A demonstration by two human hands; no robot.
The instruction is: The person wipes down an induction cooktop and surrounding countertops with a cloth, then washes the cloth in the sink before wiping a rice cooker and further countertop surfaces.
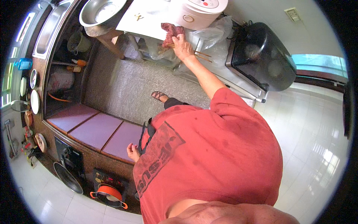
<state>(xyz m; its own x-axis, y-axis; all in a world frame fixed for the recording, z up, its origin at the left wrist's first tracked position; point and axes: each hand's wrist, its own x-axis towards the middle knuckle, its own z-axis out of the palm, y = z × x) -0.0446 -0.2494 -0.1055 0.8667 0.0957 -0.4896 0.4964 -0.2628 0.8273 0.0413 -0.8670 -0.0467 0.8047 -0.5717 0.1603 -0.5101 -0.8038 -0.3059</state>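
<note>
My right hand (183,47) reaches over the edge of a white tabletop (151,26). It is closed around a bundle of thin wooden chopsticks (203,56), whose ends stick out on both sides of the fist. A crumpled dark red cloth (171,31) is gripped in the same hand, just in front of a white rice cooker (193,16). Small yellowish scraps (138,17) lie on the tabletop. My left hand (133,152) hangs low by the red shirt, fingers loosely curled and apart, with nothing seen in it. Part of it is hidden by the shirt.
A metal basin (102,12) rests on a wooden stool (105,33). Clear plastic bags (215,33) and a black appliance (260,56) stand to the right. Along the left counter are a sink (50,30), a frying pan (68,179) and an orange pot (109,191) on a cooktop.
</note>
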